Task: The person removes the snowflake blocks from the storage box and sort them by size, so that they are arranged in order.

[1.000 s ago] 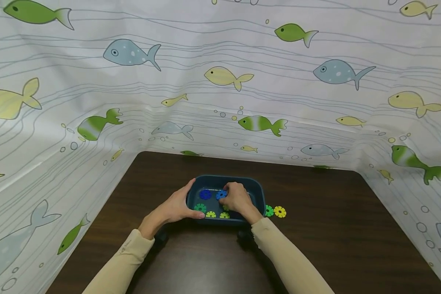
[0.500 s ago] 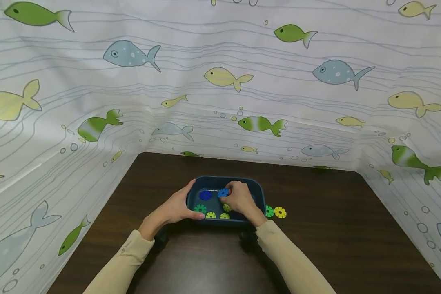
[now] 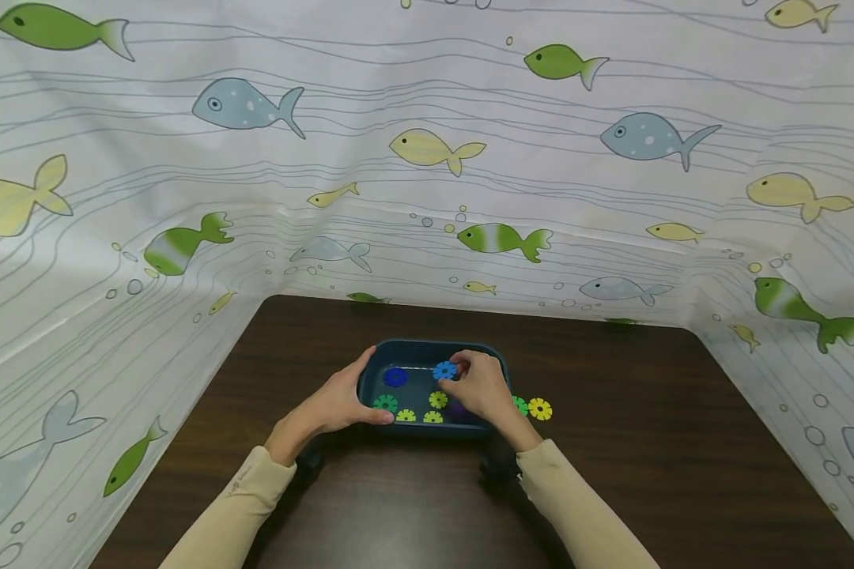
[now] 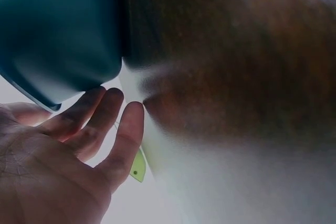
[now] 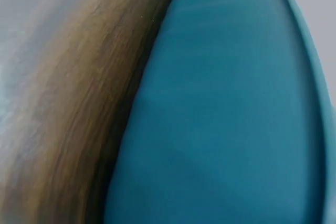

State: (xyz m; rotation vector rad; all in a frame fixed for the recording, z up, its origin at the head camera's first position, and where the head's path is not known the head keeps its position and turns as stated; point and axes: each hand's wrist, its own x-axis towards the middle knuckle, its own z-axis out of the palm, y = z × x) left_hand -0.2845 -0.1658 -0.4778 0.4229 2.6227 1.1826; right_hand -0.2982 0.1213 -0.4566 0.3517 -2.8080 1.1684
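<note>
A dark blue plastic tub (image 3: 427,431) rests on the table with several flower-shaped plastic discs inside. My left hand (image 3: 339,397) grips its left end, thumb over the front rim and fingers along the side. In the left wrist view those fingers (image 4: 94,114) lie against the tub's outer wall (image 4: 58,35). A light blue notched disc (image 3: 444,371) is pinched between thumb and fingertips of my right hand (image 3: 482,387), over the tub. Below it lie a dark blue disc (image 3: 395,377), a green one (image 3: 385,404), several yellow-green discs (image 3: 437,400) and a purple one (image 3: 459,408), partly hidden.
To the right of the tub, a green disc (image 3: 520,405) and a yellow disc (image 3: 540,408) lie on the brown wooden table (image 3: 633,442). A white fish-print curtain (image 3: 427,205) surrounds the table's back and sides. The tub's side wall (image 5: 220,103) fills much of the right wrist view.
My right hand has moved to the right and slightly up with the light blue disc, uncovering more of the discs below. My left hand stays on the tub.
</note>
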